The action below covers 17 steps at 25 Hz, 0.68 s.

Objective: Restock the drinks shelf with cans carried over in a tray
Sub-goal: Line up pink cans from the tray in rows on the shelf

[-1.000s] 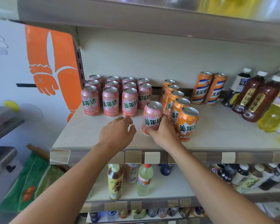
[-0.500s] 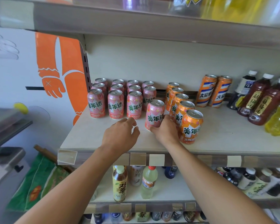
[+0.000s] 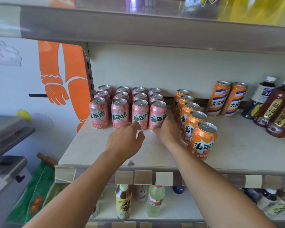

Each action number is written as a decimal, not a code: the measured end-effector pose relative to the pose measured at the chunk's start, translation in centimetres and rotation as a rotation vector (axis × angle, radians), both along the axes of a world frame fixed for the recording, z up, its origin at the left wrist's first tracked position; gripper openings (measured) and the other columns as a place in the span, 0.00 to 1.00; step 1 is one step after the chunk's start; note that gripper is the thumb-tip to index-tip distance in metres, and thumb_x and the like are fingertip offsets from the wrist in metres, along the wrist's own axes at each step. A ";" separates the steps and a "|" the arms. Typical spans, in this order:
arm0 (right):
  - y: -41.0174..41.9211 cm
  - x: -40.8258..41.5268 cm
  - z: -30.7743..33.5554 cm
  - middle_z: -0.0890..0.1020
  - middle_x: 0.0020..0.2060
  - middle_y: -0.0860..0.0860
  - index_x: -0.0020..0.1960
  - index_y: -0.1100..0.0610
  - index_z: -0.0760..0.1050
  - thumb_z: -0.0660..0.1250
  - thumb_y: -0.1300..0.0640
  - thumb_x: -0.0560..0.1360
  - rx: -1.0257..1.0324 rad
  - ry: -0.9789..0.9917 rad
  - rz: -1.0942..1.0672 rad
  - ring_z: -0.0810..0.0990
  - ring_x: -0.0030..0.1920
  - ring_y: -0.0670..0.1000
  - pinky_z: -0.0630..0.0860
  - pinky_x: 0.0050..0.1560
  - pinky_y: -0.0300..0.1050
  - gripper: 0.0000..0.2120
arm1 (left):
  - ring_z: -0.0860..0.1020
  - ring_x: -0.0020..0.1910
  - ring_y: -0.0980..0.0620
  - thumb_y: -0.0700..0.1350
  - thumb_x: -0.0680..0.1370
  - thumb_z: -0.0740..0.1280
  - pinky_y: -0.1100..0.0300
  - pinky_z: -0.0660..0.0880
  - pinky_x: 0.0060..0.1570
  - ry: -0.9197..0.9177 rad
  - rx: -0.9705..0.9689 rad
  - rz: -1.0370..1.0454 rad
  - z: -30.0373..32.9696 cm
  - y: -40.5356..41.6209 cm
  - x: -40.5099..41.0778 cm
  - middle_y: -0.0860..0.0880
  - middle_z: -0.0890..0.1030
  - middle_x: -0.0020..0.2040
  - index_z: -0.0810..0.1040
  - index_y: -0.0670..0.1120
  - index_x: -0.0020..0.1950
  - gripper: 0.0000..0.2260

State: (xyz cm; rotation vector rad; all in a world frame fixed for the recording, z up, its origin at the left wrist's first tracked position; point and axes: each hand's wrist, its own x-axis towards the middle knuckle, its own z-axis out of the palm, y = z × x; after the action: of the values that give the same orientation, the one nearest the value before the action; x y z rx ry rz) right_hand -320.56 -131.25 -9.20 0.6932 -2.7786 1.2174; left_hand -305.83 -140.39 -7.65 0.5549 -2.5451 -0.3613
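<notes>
As the arms reached in over the shelf (image 3: 105, 155) edge, the seating step looked to be in hand. The left hand (image 3: 125, 139) hovered loosely spread, holding nothing, its fingertips just beside the third front can. At its three o'clock, the right hand (image 3: 167, 129) curled around the base of the pink can (image 3: 157, 115), which stood upright as fourth in the front row of the pink block. Next, I judged, the hand need only let go without nudging slick, thin aluminium cylinders. At two o'clock ran a diagonal file of glossy orange cans (image 3: 202, 139); farther, two taller striped cans (image 3: 227, 99) by the back wall.
</notes>
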 end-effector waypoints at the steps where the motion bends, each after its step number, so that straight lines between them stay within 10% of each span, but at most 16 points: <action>1: -0.2 -0.3 -0.1 0.81 0.54 0.54 0.59 0.60 0.74 0.74 0.53 0.71 -0.002 -0.002 0.001 0.80 0.55 0.57 0.68 0.42 0.41 0.21 | 0.79 0.50 0.48 0.53 0.79 0.59 0.52 0.78 0.44 -0.001 0.001 0.003 0.0 -0.2 -0.2 0.53 0.80 0.55 0.75 0.51 0.59 0.12; 17: 2.6 2.5 1.0 0.78 0.62 0.57 0.69 0.61 0.66 0.70 0.52 0.76 0.011 -0.012 0.008 0.76 0.63 0.58 0.65 0.48 0.41 0.26 | 0.79 0.53 0.47 0.52 0.80 0.59 0.53 0.77 0.44 -0.014 -0.022 0.046 0.5 -0.8 1.6 0.52 0.80 0.57 0.75 0.50 0.61 0.13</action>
State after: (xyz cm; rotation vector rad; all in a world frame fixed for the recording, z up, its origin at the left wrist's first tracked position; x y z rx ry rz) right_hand -318.02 -128.68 -8.16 0.7011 -2.7974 1.2126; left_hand -304.20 -141.17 -7.19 0.6082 -2.5420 -0.3132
